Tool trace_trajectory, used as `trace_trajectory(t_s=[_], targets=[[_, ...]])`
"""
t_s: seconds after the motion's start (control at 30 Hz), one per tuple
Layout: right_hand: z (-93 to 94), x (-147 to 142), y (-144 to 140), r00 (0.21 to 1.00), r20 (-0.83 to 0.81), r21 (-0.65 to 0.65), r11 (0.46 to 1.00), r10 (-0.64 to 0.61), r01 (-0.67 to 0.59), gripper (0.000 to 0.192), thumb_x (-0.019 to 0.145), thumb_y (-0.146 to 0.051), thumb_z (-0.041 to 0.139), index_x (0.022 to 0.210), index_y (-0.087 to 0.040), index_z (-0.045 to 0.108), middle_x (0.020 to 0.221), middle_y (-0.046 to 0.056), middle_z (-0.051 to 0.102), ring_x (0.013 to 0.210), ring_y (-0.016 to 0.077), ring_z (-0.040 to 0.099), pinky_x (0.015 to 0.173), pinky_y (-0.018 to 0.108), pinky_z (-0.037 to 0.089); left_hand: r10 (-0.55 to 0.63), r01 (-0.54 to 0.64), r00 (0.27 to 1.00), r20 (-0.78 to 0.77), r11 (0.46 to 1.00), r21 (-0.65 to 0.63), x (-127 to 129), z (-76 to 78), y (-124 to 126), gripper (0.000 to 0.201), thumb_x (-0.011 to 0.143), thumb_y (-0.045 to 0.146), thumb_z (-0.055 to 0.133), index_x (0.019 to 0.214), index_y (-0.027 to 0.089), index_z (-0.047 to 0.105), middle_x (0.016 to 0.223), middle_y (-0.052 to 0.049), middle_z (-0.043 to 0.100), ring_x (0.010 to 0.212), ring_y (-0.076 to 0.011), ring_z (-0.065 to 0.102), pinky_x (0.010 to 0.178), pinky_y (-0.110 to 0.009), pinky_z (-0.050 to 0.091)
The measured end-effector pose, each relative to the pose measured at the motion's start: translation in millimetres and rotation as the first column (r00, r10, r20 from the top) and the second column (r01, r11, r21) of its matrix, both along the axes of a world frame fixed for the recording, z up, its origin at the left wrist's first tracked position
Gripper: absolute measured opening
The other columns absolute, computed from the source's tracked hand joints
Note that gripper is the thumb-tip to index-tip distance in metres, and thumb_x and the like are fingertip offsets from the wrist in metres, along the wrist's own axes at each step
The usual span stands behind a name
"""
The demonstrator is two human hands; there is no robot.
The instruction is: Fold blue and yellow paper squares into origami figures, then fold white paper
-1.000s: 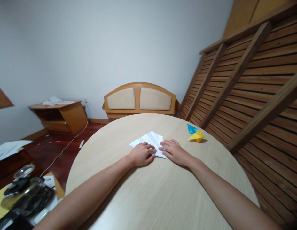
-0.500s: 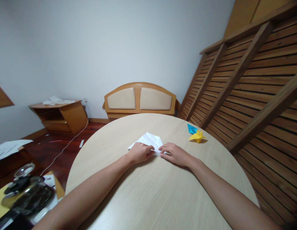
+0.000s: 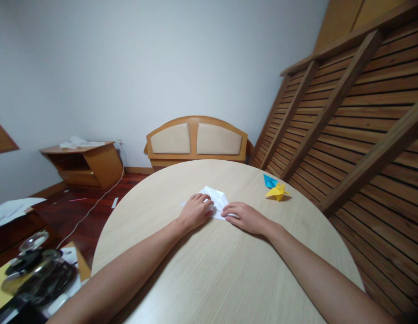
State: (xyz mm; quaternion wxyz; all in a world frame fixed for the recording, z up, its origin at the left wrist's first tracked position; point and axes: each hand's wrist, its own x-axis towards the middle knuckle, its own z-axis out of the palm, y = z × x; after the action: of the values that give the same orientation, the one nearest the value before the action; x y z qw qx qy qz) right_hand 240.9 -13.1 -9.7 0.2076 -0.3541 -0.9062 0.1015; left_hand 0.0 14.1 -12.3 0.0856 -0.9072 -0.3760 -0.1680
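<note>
A sheet of white paper (image 3: 216,196), partly folded and creased, lies near the middle of the round table. My left hand (image 3: 195,210) rests over its left part, fingers spread a little and slightly bent on the paper, covering much of that side. At the near right corner, the outstretched fingertips of my right hand (image 3: 243,217) press down on the paper, with the palm low over the tabletop. Neither hand is wrapped round the sheet. The folds under my fingers are hidden.
A yellow folded-paper bird (image 3: 278,192) and a blue folded-paper piece (image 3: 270,181) stand at the right of the pale round table (image 3: 209,274). Wooden slats (image 3: 330,148) lean close along the right. Left of the table are a cluttered surface (image 3: 43,274) and a cable (image 3: 94,204).
My left hand has shifted from pinching the paper's near edge to lying over the sheet, fingers further forward. My right hand has slid slightly left along the edge.
</note>
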Motion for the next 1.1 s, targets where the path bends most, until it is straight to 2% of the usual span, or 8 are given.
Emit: trace_trajectory(t_s=[0.1, 0.3, 0.43, 0.57, 0.8, 0.87, 0.97, 1.1], targets=[[-2.0, 1, 1, 1.0, 0.004, 0.007, 1.0, -0.021, 0.021, 0.026, 0.096, -0.031, 0.052, 0.109, -0.025, 0.074, 0.116, 0.007, 0.069, 0.108, 0.0225, 0.062, 0.099, 0.037, 0.045, 0.011, -0.011, 1.0, -0.001, 1.0, 0.028, 0, -0.8, 1, 0.022, 0.091, 0.025, 0.057, 0.112, 0.022, 0.064, 0.128, -0.009, 0.058, 0.115, -0.0265, 0.054, 0.1, -0.042, 0.043], [-2.8, 3, 1, 0.998, 0.033, 0.018, 0.998, -0.058, 0.057, 0.026, 0.095, -0.031, 0.054, 0.113, -0.026, 0.073, 0.121, 0.007, 0.067, 0.112, 0.0233, 0.06, 0.1, 0.038, 0.045, -0.066, 0.059, 0.993, -0.099, 0.995, -0.077, 6, 0.3, -2, 0.019, 0.093, 0.022, 0.049, 0.098, 0.021, 0.067, 0.095, -0.007, 0.069, 0.088, -0.0211, 0.063, 0.08, -0.032, 0.049], [-4.6, 5, 2, 0.992, 0.045, 0.06, 0.991, -0.121, 0.118, 0.027, 0.095, -0.029, 0.053, 0.113, -0.027, 0.073, 0.123, 0.008, 0.066, 0.112, 0.0245, 0.061, 0.1, 0.04, 0.045, -0.132, 0.125, 0.989, -0.072, 0.988, -0.096, 8, 0.9, -6, 0.026, 0.097, 0.028, 0.043, 0.095, 0.02, 0.068, 0.093, -0.007, 0.071, 0.088, -0.0212, 0.066, 0.079, -0.031, 0.05], [-9.7, 8, 7, 0.983, 0.064, 0.108, 0.981, -0.169, 0.162, 0.029, 0.096, -0.027, 0.051, 0.116, -0.026, 0.072, 0.124, 0.009, 0.067, 0.114, 0.0265, 0.062, 0.099, 0.043, 0.046, -0.149, 0.148, 0.989, -0.003, 0.981, -0.129, 7, -3.0, -4, 0.036, 0.102, 0.03, 0.034, 0.102, 0.02, 0.068, 0.112, -0.007, 0.071, 0.103, -0.0211, 0.066, 0.091, -0.033, 0.05], [-12.8, 7, 9, 0.988, 0.115, 0.072, 0.993, -0.099, 0.091, 0.036, 0.099, -0.03, 0.046, 0.13, -0.024, 0.064, 0.138, 0.008, 0.06, 0.134, 0.029, 0.048, 0.111, 0.049, 0.036, -0.153, 0.144, 0.987, -0.037, 0.973, -0.18, -5, -12.1, 9, 0.041, 0.104, 0.036, 0.029, 0.132, 0.02, 0.053, 0.145, -0.009, 0.051, 0.135, -0.0238, 0.046, 0.112, -0.04, 0.037], [-10.7, 5, 7, 0.99, 0.119, 0.037, 0.997, -0.074, 0.07, 0.038, 0.099, -0.031, 0.046, 0.133, -0.025, 0.061, 0.139, 0.008, 0.059, 0.134, 0.0279, 0.048, 0.113, 0.049, 0.035, -0.121, 0.109, 0.992, -0.046, 0.972, -0.206, -11, -14.6, 15, 0.043, 0.104, 0.038, 0.028, 0.137, 0.02, 0.048, 0.149, -0.01, 0.046, 0.14, -0.0251, 0.04, 0.114, -0.043, 0.033], [-6.1, 2, 3, 0.992, 0.12, 0.005, 0.999, -0.044, 0.043, 0.039, 0.099, -0.031, 0.046, 0.136, -0.026, 0.058, 0.14, 0.006, 0.058, 0.134, 0.0267, 0.048, 0.112, 0.047, 0.035, 0.009, -0.024, 0.998, -0.064, 0.973, -0.229, -21, -17.2, 25, 0.047, 0.103, 0.043, 0.027, 0.139, 0.02, 0.046, 0.151, -0.013, 0.042, 0.14, -0.0302, 0.038, 0.111, -0.05, 0.035], [0.2, -1, -3, 0.992, 0.125, 0.017, 1.0, -0.011, 0.009, 0.039, 0.097, -0.032, 0.049, 0.133, -0.026, 0.061, 0.138, 0.006, 0.06, 0.131, 0.0269, 0.052, 0.11, 0.045, 0.038, 0.184, -0.195, 0.981, -0.066, 0.955, -0.224, -30, -17.1, 34, 0.044, 0.104, 0.041, 0.023, 0.132, 0.022, 0.05, 0.147, -0.014, 0.046, 0.138, -0.0307, 0.04, 0.108, -0.055, 0.037]])
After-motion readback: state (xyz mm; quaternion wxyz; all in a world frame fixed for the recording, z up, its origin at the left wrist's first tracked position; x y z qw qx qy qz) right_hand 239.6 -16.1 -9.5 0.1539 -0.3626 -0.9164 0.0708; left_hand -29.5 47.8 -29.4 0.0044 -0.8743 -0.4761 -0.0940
